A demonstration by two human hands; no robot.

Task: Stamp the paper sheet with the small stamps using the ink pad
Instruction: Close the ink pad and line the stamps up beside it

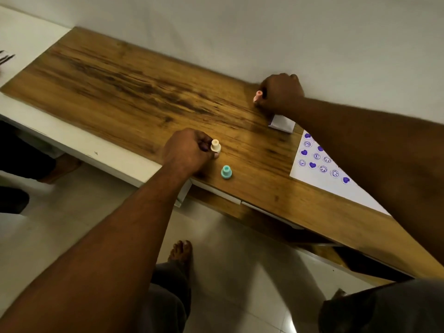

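Note:
A white paper sheet point(319, 179) lies on the wooden table at the right, covered with several purple smiley and heart prints; my right forearm hides much of it. My right hand point(281, 92) is closed around a pink stamp point(257, 96) at the far edge by the wall. Just below that hand sits a white ink pad box point(282, 123). My left hand point(186, 152) is closed with its fingertips on a cream stamp point(215, 146) standing upright near the front edge. A teal stamp point(226, 172) stands alone a little nearer to me.
The wooden table top point(125, 92) runs diagonally along a white wall, with white surfaces beyond its left end. Its front edge drops to a pale tiled floor point(240, 272), where my bare foot point(181, 251) shows. Dark shapes lie at the far left.

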